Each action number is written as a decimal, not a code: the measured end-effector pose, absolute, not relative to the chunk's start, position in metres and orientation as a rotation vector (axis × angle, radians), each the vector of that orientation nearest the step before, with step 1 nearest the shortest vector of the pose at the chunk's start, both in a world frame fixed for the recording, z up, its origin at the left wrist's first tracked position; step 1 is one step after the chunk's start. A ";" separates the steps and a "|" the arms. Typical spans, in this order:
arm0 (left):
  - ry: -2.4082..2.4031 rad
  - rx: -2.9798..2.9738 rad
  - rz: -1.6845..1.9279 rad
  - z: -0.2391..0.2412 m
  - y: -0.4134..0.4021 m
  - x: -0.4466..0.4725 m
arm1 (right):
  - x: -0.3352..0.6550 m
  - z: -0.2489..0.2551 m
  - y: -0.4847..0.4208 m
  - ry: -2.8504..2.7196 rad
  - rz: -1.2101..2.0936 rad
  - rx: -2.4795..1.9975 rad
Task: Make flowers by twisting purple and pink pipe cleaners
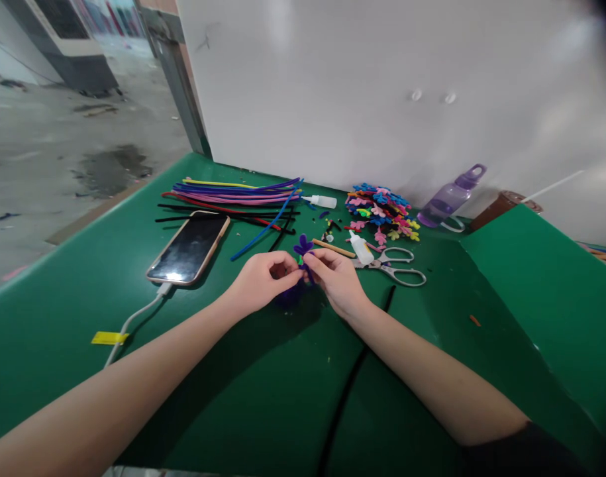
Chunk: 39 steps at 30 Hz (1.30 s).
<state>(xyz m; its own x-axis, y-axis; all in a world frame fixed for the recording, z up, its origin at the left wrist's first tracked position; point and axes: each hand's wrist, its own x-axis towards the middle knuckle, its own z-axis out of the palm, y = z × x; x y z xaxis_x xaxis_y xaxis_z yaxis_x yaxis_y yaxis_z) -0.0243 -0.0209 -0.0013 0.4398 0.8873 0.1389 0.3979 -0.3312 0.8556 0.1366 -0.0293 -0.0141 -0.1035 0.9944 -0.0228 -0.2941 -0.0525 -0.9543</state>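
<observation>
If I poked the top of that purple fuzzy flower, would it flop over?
The purple pipe-cleaner flower probably wouldn't flop much, because its top sticks up on its own. It would likely bend rather than snap, since it's made of fuzzy, curved stem. Being small and thin, it's probably very light too.

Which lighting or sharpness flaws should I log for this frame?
Head view: bright glare at the near end of the phone; head view: shadow on the table below the left hand; head view: floor at upper left looks soft; head view: upper right corner dark.
</observation>
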 end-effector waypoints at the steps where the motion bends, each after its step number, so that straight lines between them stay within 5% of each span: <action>1: 1.107 1.940 0.819 -0.001 -0.021 -0.025 | 0.137 -0.014 -0.029 -1.028 1.442 -0.967; 39: 1.337 2.609 1.144 -0.002 -0.019 -0.035 | 0.135 -0.012 -0.035 -1.082 1.490 -1.008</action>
<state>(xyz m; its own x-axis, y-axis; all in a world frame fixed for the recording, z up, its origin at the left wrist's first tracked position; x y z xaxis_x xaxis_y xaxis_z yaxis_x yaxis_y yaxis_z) -0.0346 -0.0192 -0.0015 0.3747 0.7024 0.6052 0.7066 -0.6389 0.3041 0.1350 -0.0350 -0.0122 -0.1573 0.9852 -0.0675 -0.2404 -0.1045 -0.9650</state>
